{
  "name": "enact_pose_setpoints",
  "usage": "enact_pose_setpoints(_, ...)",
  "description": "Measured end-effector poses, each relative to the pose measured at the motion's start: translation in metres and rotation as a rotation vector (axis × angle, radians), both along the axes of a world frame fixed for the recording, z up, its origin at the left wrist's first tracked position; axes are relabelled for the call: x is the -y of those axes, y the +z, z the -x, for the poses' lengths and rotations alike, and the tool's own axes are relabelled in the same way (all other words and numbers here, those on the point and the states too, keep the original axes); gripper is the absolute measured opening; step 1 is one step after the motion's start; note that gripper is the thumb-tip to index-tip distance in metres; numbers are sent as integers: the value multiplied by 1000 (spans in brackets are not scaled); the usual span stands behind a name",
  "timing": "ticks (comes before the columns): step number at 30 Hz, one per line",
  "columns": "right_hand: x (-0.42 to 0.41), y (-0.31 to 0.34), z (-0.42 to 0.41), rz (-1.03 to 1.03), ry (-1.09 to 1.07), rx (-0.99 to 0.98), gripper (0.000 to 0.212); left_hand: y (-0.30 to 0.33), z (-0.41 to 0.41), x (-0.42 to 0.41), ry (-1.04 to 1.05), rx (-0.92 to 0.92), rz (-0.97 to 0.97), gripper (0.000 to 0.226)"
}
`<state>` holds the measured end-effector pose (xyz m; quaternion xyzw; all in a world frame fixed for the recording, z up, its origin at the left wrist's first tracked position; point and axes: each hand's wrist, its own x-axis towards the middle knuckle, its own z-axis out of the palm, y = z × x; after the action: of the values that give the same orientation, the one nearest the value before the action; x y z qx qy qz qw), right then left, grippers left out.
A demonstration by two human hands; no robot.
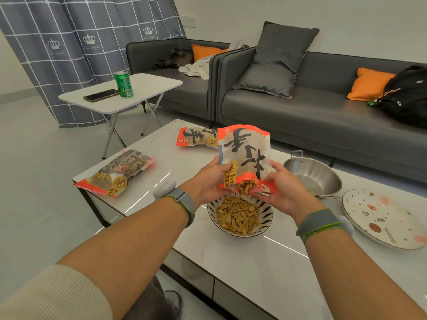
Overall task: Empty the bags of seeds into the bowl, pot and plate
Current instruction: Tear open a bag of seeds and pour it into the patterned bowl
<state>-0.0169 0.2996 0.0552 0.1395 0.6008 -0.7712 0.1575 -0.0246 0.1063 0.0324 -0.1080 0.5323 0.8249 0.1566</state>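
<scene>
Seed bag (245, 155), inverted, open mouth down over the bowl (265, 221); seeds visible at the mouth. Left hand (209, 181) grips the bag's lower left corner; right hand (283, 187) pinches the lower right edge. Bowl, directly beneath, holds a heap of seeds (238, 215). Steel pot (323, 172) and plate (392, 229) sit right of the bowl on the tabletop (254, 262). Two sealed bags lie further left: one near the tabletop's left edge (116, 173), one behind the held bag (196, 137).
</scene>
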Motion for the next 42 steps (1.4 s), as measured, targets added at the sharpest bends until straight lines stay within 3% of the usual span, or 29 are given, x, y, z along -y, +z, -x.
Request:
enact_pose_setpoints(11, 0, -1, -4, -22, 8, -11, 66, -5, 0, -5, 8, -10, 61, 38)
enact_pose_setpoints(20, 2, -3, -5, 5, -5, 5, 65, -3, -1, -4, 75, 49, -15, 32)
enact_pose_setpoints(27, 11, -4, -4, -19, -1, 2, 73, -5, 1, -10, 78, 4, 63, 36)
enact_pose_setpoints(42, 10, -9, 0, -28, -4, 4, 69, -2, 2, -7, 24, -9, 228, 41)
